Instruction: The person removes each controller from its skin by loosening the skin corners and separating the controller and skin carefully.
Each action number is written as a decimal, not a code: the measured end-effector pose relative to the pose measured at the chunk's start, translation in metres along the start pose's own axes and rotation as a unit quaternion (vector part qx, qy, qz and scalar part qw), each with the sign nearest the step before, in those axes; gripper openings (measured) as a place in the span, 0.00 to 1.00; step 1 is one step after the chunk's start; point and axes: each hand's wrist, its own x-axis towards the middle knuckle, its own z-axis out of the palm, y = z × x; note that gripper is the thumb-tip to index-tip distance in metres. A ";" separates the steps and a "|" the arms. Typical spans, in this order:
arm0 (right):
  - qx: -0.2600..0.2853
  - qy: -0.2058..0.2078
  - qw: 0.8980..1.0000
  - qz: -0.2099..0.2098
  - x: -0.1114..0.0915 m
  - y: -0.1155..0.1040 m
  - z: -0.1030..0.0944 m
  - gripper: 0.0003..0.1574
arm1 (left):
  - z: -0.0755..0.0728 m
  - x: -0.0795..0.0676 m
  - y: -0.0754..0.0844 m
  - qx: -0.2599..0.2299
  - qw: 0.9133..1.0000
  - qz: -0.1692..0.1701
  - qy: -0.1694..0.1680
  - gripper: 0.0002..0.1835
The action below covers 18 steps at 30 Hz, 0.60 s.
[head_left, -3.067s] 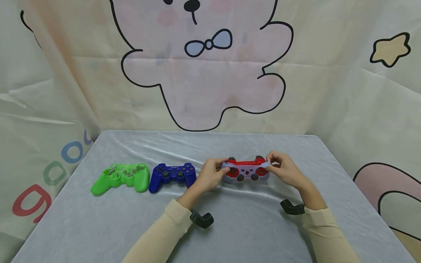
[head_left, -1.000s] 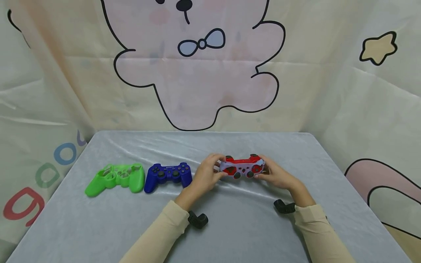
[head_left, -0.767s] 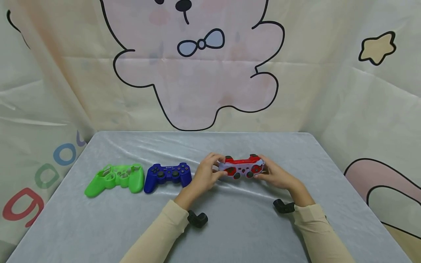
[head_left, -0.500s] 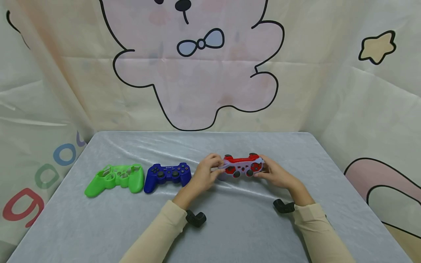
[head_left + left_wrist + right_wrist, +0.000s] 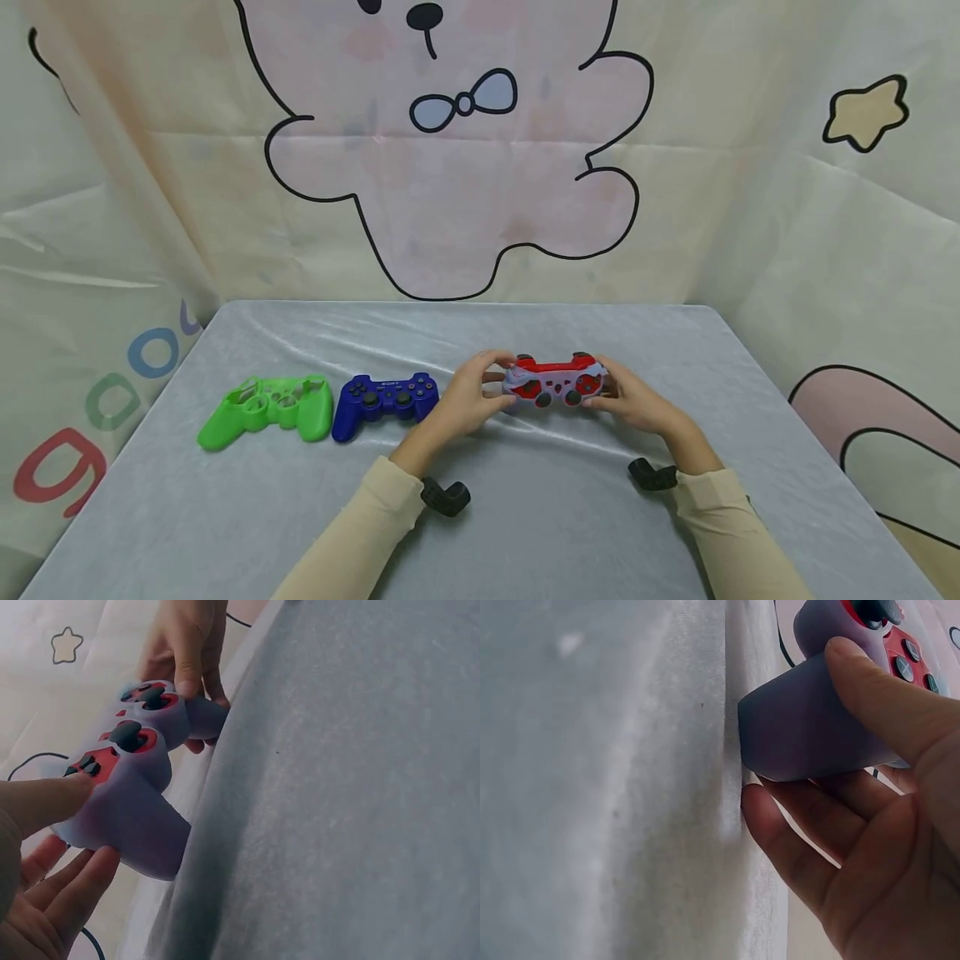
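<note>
A red game controller [image 5: 557,367] with dark thumbsticks sits inside a translucent pale purple silicone cover [image 5: 142,814], between both hands. My left hand [image 5: 467,396] holds its left end; in the left wrist view the thumb lies on top beside the direction buttons and the fingers reach underneath. Round the right grip curls my right hand [image 5: 900,825], thumb on top and fingers below. The covered grips reach down close to the cloth in both wrist views. Red shows along the controller's back edge in the head view, outside the cover.
To the left of the hands lies a blue game controller [image 5: 386,408]. Left of that is a bright green silicone controller cover [image 5: 313,417], its holes showing. A grey cloth [image 5: 555,533] with some wrinkles covers the table. A printed curtain [image 5: 697,208] hangs behind.
About half a second ago, my left hand pinched the cover's left edge and stretched it outward; now the edge lies against the controller. My right hand keeps its hold. Earlier, both hands pinched the cover's upper corners.
</note>
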 end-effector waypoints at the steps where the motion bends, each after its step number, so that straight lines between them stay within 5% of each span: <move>1: -0.002 -0.001 1.000 -0.003 0.000 0.001 0.000 0.39 | 0.000 0.000 0.000 0.004 1.000 0.000 -0.003 0.28; 9: 0.011 -0.010 1.000 -0.019 -0.001 -0.005 0.001 0.36 | 0.007 0.000 -0.003 0.101 0.994 0.031 0.010 0.23; 18: 0.004 -0.011 1.000 -0.012 -0.002 -0.007 0.000 0.37 | 0.011 0.000 -0.006 0.119 0.991 0.045 0.040 0.14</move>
